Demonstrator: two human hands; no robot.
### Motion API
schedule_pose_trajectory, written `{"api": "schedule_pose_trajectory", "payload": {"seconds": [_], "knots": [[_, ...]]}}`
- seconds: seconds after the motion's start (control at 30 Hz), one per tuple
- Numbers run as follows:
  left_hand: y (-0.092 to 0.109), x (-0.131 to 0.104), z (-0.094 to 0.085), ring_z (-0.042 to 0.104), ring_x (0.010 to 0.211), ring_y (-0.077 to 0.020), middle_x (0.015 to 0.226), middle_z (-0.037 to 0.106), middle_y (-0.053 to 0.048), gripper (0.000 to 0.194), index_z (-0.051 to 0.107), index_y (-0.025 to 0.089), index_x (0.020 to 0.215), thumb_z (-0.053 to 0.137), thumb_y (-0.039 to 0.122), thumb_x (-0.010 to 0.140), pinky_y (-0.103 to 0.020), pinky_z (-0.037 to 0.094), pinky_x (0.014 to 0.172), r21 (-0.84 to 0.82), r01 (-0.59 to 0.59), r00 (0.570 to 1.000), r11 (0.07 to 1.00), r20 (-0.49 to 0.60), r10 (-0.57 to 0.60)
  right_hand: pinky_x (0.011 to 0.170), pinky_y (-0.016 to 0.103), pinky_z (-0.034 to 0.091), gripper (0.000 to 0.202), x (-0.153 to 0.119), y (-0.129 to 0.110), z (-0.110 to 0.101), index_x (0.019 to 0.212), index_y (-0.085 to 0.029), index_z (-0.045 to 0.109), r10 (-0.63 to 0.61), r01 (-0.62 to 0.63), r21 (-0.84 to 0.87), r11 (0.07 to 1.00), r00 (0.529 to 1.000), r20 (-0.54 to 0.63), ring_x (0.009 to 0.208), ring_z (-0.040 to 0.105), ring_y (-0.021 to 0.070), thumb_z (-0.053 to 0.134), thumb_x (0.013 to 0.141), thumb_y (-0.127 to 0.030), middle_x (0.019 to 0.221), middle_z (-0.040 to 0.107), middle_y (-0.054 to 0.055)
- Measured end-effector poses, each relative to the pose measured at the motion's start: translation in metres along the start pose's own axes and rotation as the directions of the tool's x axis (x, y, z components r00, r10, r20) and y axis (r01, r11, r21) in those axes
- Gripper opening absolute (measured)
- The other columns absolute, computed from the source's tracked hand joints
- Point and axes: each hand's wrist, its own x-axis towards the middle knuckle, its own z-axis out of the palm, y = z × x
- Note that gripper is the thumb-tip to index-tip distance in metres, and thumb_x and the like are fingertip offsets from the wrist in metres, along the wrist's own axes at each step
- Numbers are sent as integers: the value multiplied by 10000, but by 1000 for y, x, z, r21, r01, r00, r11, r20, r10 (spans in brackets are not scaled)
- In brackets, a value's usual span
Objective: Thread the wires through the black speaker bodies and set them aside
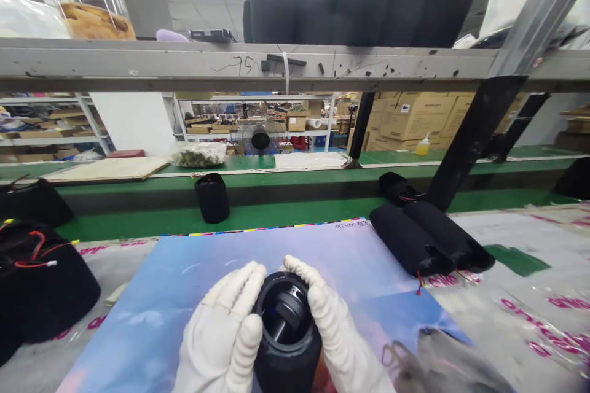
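A black cylindrical housing (289, 359) stands near the bottom middle, its open round end tilted up toward me. Inside the opening I see a dark ringed part and a lighter tube shape. My left hand (224, 331), in a white glove, presses against its left side with the fingers together. On the opposite side, my right hand (338, 331), also white-gloved, curves its fingers along the rim and wall. The housing is held between both palms over a blue printed sheet (207, 264). Its lower end is out of the frame.
Black fabric-covered cylinders (410, 239) with red wires lie at right; another cylinder (212, 198) stands on the green bench (286, 212). At left is a large dark piece (41, 295) with wires. A grey shelf beam (184, 64) crosses above. A blurred grey bag (456, 362) lies lower right.
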Motion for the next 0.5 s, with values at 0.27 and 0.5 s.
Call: {"api": "schedule_pose_trajectory", "payload": {"seconds": [0.27, 0.5], "knots": [[4, -10, -19, 715, 953, -178, 1084, 736, 7, 399, 551, 331, 1341, 492, 423, 957, -275, 606, 817, -172, 300, 938, 938, -129, -323, 1072, 435, 481, 440, 12, 42, -44, 1365, -294, 552, -305, 283, -274, 919, 951, -40, 1202, 620, 262, 382, 994, -460, 1284, 673, 51], [30, -8, -13, 612, 485, -138, 728, 720, 44, 430, 525, 366, 1369, 417, 475, 968, -237, 554, 549, -76, 433, 902, 898, 29, -432, 741, 334, 611, 521, -15, 4, -36, 1515, -277, 314, -281, 311, -621, 719, 948, 151, 789, 746, 239, 359, 1006, -381, 962, 781, 70]]}}
